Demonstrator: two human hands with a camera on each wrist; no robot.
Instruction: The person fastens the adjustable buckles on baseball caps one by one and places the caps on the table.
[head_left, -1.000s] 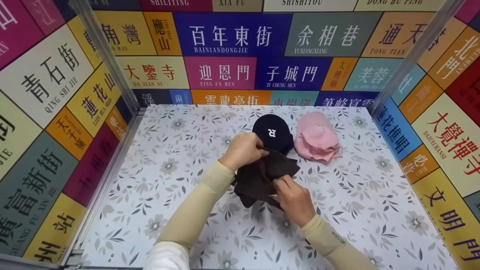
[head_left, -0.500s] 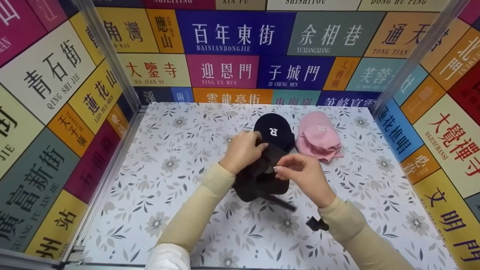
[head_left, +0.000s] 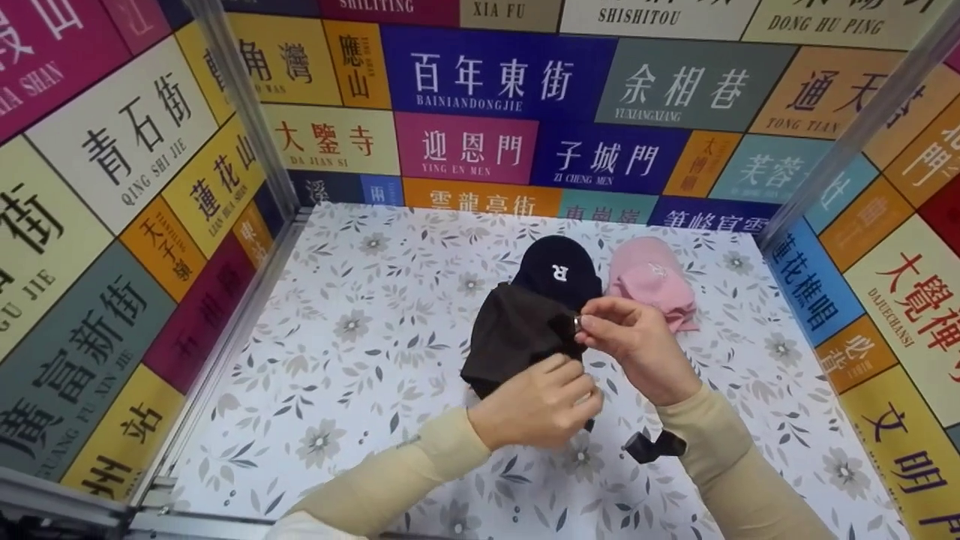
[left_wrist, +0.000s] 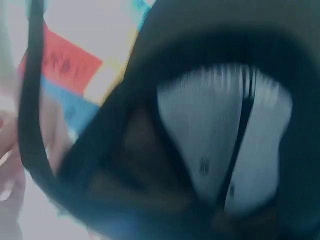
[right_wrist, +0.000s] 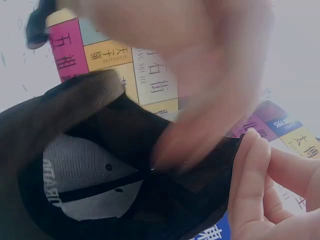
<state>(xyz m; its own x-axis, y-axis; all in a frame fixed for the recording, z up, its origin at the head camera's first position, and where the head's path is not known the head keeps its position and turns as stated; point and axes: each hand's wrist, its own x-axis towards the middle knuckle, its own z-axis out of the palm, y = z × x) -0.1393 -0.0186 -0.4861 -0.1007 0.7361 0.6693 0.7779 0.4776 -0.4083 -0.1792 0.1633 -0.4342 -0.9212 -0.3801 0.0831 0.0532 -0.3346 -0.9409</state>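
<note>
A dark brown baseball cap is tilted in front of the navy cap, its grey lined inside showing in the left wrist view. My right hand pinches the cap's back edge near a small metal buckle. Just below the cap's opening is my left hand, fingers bent; its motion blurs it in the right wrist view, so whether it grips the strap is unclear. A loose strap hangs from the cap in the left wrist view.
Behind the brown cap sits a navy cap with a white letter, and right beside it a pink cap. Both lie on a floral-patterned tabletop. Walls of coloured sign panels enclose the table on the back and sides.
My left hand has left the cap's upper edge and moved down and right, near the opening. My right hand came up to the buckle, and the cap has turned and unfolded.
</note>
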